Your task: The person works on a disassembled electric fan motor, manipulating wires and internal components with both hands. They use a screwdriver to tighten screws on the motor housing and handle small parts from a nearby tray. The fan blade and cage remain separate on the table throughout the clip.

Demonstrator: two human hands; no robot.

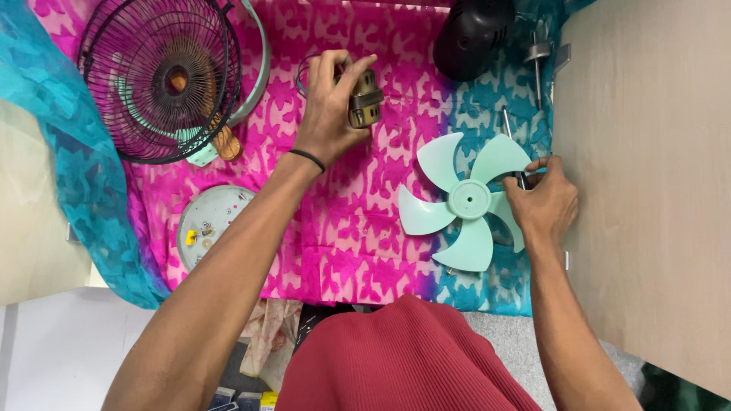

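Observation:
My left hand (333, 103) grips a small metal fan motor (365, 102) on the pink and blue patterned cloth (350, 228). My right hand (542, 202) is closed on the dark handle of a screwdriver (512, 141), whose shaft points away from me. That hand rests at the right edge of a pale green fan blade (466, 202) lying flat on the cloth. A black band sits on my left wrist.
A dark wire fan guard (156, 76) with a pale green rim lies at the far left. A round grey base plate (209, 224) sits below it. A black motor housing (472, 34) and a metal shaft (537, 65) are at the top. A pale wooden board (647, 167) runs along the right.

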